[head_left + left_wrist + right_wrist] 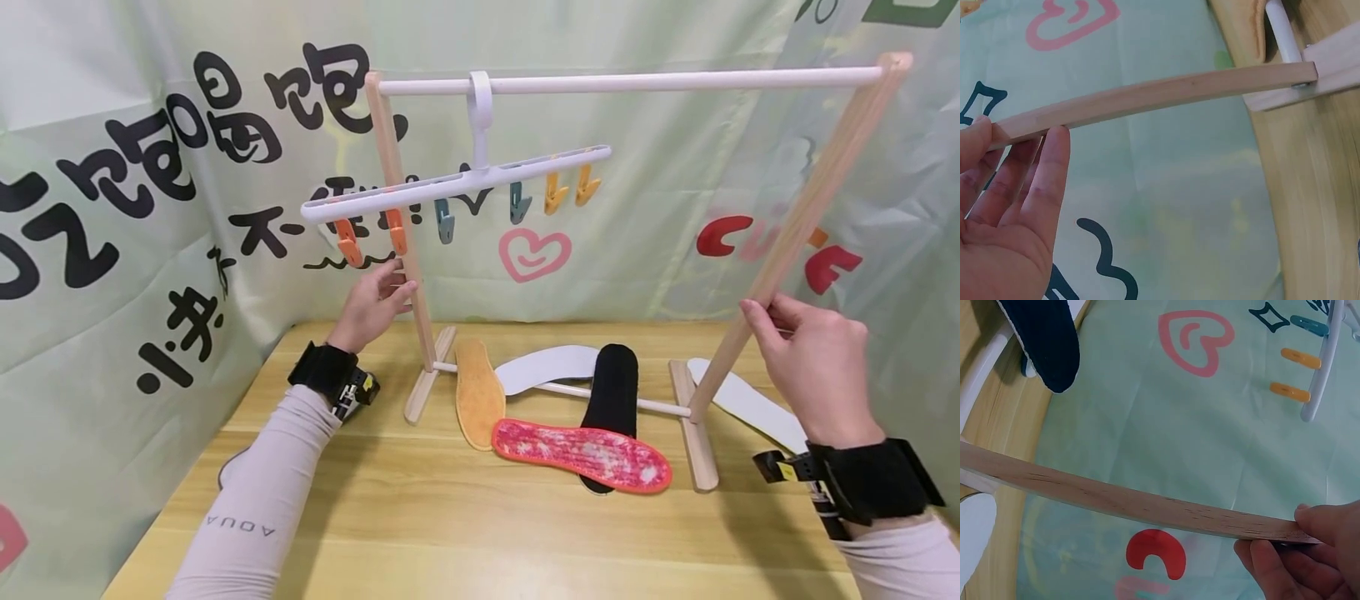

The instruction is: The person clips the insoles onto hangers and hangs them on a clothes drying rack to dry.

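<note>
A small wooden drying rack (812,208) with a white top bar stands on the table. My left hand (372,302) pinches its left post (1147,97), thumb on one side and fingers on the other. Partway up the right post (1104,494), my right hand (821,367) grips the wood between thumb and fingers. From the top bar hangs a white clip hanger (480,177), its left end lower in the head view. Orange clips (347,242), blue-grey clips (445,221) and yellow clips (553,196) dangle from it, holding nothing.
Around the rack's lower bar lie a tan insole (480,400), a white insole (555,367) and a black insole (617,383). A red patterned insole (581,454) overlaps the black one. Another white insole (750,408) lies right of the rack. A printed cloth (637,275) hangs behind.
</note>
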Motion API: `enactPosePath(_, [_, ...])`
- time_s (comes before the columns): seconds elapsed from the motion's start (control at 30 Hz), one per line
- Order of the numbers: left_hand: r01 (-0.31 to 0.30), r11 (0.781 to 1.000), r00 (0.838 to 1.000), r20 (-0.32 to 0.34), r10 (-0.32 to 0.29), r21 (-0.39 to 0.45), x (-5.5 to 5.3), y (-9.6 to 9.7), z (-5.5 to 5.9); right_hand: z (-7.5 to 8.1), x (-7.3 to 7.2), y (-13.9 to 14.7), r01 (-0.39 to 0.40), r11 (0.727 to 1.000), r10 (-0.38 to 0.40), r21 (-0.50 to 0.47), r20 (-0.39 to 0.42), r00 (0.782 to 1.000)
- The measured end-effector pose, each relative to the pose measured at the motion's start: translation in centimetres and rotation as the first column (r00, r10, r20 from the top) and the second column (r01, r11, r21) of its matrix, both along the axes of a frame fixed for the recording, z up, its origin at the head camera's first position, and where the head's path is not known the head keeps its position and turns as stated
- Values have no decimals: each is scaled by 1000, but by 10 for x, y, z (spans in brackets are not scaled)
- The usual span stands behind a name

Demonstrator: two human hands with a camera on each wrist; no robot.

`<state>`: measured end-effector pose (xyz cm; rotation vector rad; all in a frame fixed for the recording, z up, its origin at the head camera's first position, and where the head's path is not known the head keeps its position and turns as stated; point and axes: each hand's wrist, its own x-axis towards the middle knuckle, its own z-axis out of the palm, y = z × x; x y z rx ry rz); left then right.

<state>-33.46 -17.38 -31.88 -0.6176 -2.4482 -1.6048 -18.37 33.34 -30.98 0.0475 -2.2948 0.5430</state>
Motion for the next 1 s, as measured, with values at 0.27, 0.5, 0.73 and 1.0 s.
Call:
enactPosePath(0.27, [12, 1000, 1000, 23, -12, 16, 3, -7, -1, 0, -10, -2, -2, 1000, 2, -9, 6, 1000])
enactPosePath(0.5, [-4, 1000, 1000, -18, 4, -12, 4, -11, -4, 0, -20, -4, -11, 1000, 12, -15, 37, 999])
enactPosePath(0.73, [-5, 1000, 999, -43, 4, -16, 10, -15, -4, 2, -32, -3, -28, 1000, 28, -11, 45, 999])
enactPosePath(1.0, [-8, 1000, 1000, -10, 8, 15, 19, -23, -5, 5, -45, -6, -56, 998, 57, -24, 53, 997])
